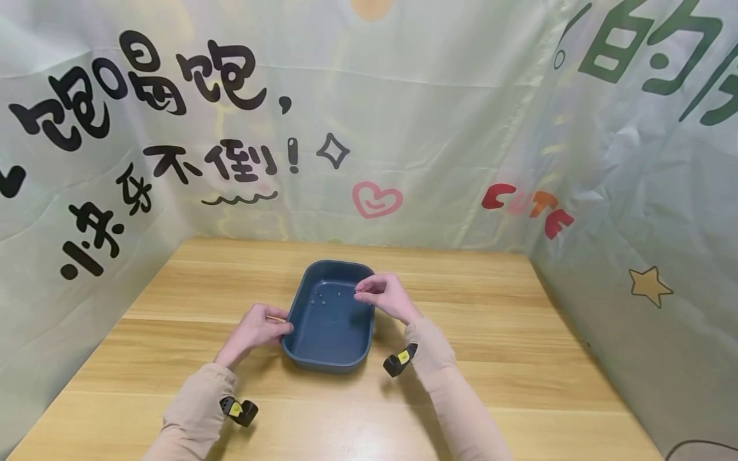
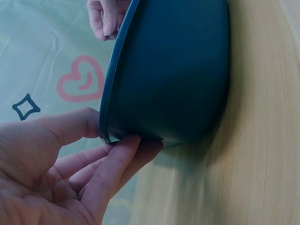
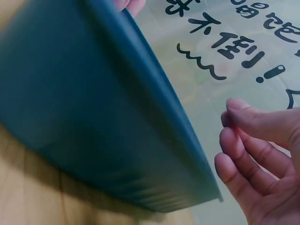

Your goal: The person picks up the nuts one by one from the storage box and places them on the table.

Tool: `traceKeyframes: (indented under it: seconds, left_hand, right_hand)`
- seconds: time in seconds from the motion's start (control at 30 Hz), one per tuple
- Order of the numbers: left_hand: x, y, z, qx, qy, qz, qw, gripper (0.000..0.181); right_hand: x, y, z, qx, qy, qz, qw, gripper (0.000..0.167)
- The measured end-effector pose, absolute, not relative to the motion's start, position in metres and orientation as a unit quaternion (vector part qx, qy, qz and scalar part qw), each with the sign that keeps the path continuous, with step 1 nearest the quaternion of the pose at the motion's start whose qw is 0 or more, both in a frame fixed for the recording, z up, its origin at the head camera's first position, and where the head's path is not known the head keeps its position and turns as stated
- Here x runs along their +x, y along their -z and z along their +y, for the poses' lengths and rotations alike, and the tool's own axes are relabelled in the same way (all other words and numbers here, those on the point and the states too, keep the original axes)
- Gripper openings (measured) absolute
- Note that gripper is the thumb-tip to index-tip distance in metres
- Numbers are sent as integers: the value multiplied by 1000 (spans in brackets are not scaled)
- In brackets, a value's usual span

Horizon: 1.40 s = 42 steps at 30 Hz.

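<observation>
A deep blue tray [image 1: 328, 339] stands on the table, with several tiny round pieces [image 1: 323, 303] lying loose on its floor. My left hand [image 1: 257, 330] grips the tray's left rim, thumb at the edge and fingers against the outer wall, as the left wrist view also shows. Over the tray's right side is my right hand [image 1: 389, 296], its thumb and forefinger pinched together. A tiny dark thing [image 2: 113, 35] shows at those fingertips; its shape is too small to tell. In the right wrist view the other fingers of my right hand [image 3: 262, 159] are loosely bent.
The wooden table [image 1: 484, 378] extends around the tray on all sides. A pale printed cloth [image 1: 438, 147] hangs behind the table and along both sides. Each wrist carries a small black camera. A dark cable [image 1: 700, 442] lies at the lower right.
</observation>
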<state>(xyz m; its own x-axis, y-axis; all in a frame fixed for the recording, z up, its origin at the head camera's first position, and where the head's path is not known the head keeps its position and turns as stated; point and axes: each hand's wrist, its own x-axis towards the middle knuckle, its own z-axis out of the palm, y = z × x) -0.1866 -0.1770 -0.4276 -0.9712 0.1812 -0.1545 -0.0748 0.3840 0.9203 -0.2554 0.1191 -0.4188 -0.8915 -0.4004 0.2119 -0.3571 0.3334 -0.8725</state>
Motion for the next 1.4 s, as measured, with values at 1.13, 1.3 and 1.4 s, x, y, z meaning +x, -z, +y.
traceKeyframes:
  seconds: [1.13,1.3,1.4]
  left_hand:
    - [-184,424,-172,6,-535,838,108,43]
    - [-183,423,-172,7,-535,838,109,42]
    - [-183,423,-172,9,-536,837,110,42]
  right_hand:
    - [-243,454,176,-128,622,771,-39,26]
    - [-229,440,175,-126,619,774,-37,26]
    - [-229,445,178,-132,627,766,-47,25]
